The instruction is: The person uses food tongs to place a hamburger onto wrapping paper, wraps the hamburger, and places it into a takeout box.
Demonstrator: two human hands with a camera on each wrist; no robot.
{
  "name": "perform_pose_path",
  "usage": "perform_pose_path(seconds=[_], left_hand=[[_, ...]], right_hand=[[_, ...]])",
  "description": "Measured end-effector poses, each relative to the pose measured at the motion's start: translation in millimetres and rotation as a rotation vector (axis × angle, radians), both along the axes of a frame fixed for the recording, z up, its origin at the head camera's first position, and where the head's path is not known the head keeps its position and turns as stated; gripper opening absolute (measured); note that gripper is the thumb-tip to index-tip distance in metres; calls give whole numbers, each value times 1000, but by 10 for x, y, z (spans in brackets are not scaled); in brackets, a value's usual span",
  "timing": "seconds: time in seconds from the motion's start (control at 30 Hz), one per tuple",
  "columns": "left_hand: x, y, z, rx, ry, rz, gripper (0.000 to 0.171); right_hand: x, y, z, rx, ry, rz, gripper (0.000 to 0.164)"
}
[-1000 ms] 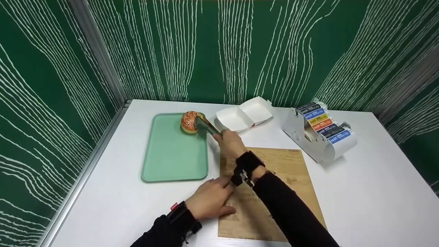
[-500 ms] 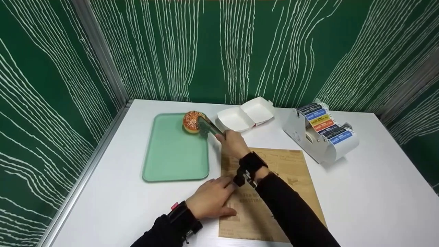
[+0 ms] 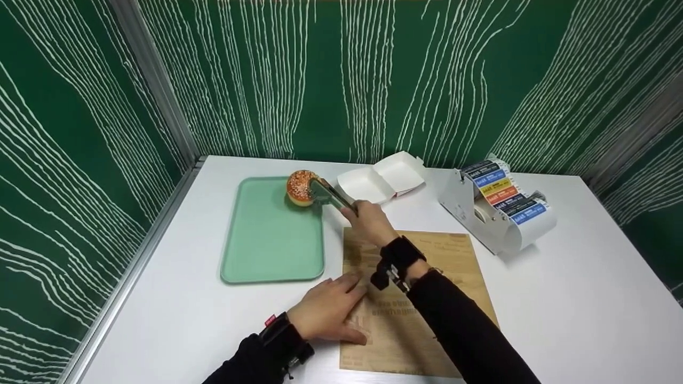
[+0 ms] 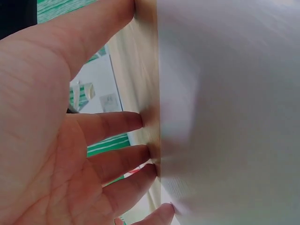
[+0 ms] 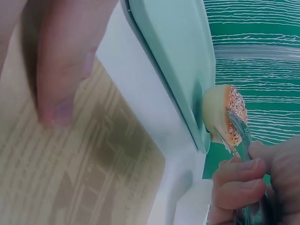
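My right hand [image 3: 373, 221] grips metal tongs [image 3: 335, 195] over the far right corner of the green tray [image 3: 272, 240]. Between the tong ends is a round bun [image 3: 300, 186] with a browned, sesame-topped crown. In the right wrist view the bun [image 5: 215, 105] stands close over the tray, one tong end against its seeded top. My left hand [image 3: 328, 309] lies spread on the left edge of a brown printed paper sheet [image 3: 453, 256]. Its fingertips touch the paper in the left wrist view, with the thumb apart from the other fingers.
Behind the paper, an open white takeaway box [image 3: 368, 184] stands near the table's back edge. A label dispenser [image 3: 496, 213] with a roll of coloured labels is at the right. Green walls with white lines enclose the white table [image 3: 587, 298].
The bun, held in the tongs, has shifted slightly right and up in the head view. My right hand has drawn a little to the right; the left hand has barely moved.
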State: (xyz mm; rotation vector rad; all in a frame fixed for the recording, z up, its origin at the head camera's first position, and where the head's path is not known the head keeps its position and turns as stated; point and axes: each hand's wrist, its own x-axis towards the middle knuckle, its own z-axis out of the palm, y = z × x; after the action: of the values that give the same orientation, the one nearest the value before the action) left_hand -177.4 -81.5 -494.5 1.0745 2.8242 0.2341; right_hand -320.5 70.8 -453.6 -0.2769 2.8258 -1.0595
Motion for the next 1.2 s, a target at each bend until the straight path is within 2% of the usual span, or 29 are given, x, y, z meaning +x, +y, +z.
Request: perform_pose_path(seconds=[0.13, 0.23, 0.37, 0.5, 0.7, 0.93, 1.2], left_hand=[[6, -7, 6, 16, -21, 10, 99], [-3, -17, 9, 22, -8, 0, 99], [-17, -22, -2, 26, 9, -22, 99], [-23, -23, -15, 33, -9, -21, 100], [-29, -34, -5, 35, -39, 4, 101], [-18, -28, 20, -1, -96, 22, 101], [-23, -19, 16, 5, -90, 21, 101]], right_hand=[[36, 54, 44, -14, 23, 18, 34], [60, 84, 73, -22, 63, 38, 34], [73, 102, 81, -22, 75, 51, 33], [84, 134, 95, -36, 43, 53, 33], [102, 233, 144, -66, 44, 75, 33], [176, 461, 183, -65, 63, 86, 34], [294, 815, 210, -50, 108, 72, 35]])
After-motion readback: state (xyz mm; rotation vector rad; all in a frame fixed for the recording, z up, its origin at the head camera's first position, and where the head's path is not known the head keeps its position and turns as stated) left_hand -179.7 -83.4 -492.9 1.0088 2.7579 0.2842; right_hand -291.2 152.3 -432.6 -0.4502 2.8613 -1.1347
